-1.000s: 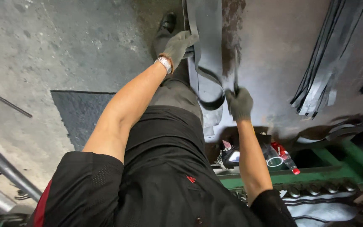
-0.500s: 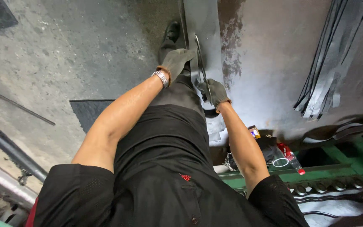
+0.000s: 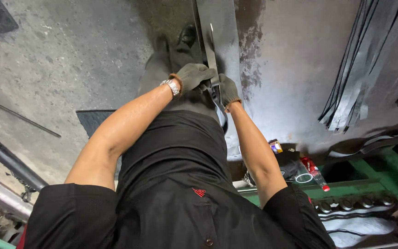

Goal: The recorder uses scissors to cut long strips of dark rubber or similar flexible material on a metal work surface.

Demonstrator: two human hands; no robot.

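Both my hands wear dark grey work gloves and meet in front of my waist. My left hand (image 3: pixel 193 76), with a silver watch at the wrist, closes on a long dark rubber strip (image 3: pixel 212 50). My right hand (image 3: pixel 229 90) grips the same strip just beside it. The strip runs away from me along a wide dark sheet (image 3: pixel 224 27) lying on the floor, and its near end loops down by my hip. I wear a black shirt and dark trousers; one black shoe (image 3: pixel 187 34) shows beyond my hands.
A bundle of black strips (image 3: pixel 360 78) lies on the concrete floor at the right. A green metal frame (image 3: pixel 369 177) with a red bottle (image 3: pixel 314 173) and small items stands lower right. A dark mat (image 3: pixel 90 122) and metal pipes (image 3: pixel 5 159) lie at the left.
My right hand has come up and leftward to meet my left hand on the strip. The camera view has tilted, so my hands now sit nearer my body.
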